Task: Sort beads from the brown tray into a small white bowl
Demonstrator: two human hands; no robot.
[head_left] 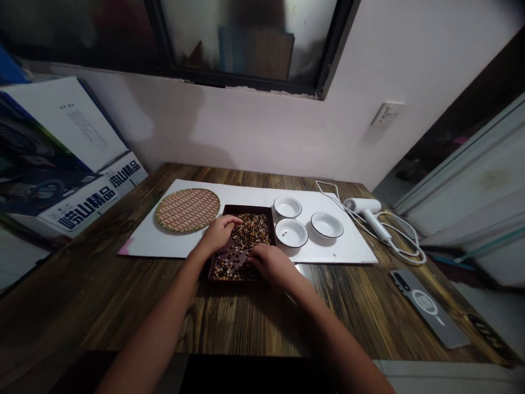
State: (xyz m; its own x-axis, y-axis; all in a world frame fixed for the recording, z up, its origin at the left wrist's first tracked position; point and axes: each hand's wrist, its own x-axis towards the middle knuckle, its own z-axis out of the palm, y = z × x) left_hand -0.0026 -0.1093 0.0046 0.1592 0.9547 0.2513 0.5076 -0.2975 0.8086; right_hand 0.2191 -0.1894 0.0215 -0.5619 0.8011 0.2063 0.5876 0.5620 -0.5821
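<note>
Both bare hands work over a dark brown square tray (250, 208) that sits at the near edge of a white board (164, 246) on a dark-grained wooden desk (102, 312). The left hand (219, 234) rests at the tray's far left corner, its fingers (229, 220) held loosely together and curled over mottled brown and cream beads (254, 230). The right hand (270, 264) lies at the tray's near right, its fingers (255, 261) curved down among them. Whether either hand pinches a bead, I cannot tell from here. Past the tray, one of three dark-rimmed white enamel bowls (297, 235) holds a few pale specks, and a round woven bamboo tray (187, 210) lies to the left. Beads this small and loose want low, slow fingers, since a quick sweep could roll them over the rim.
</note>
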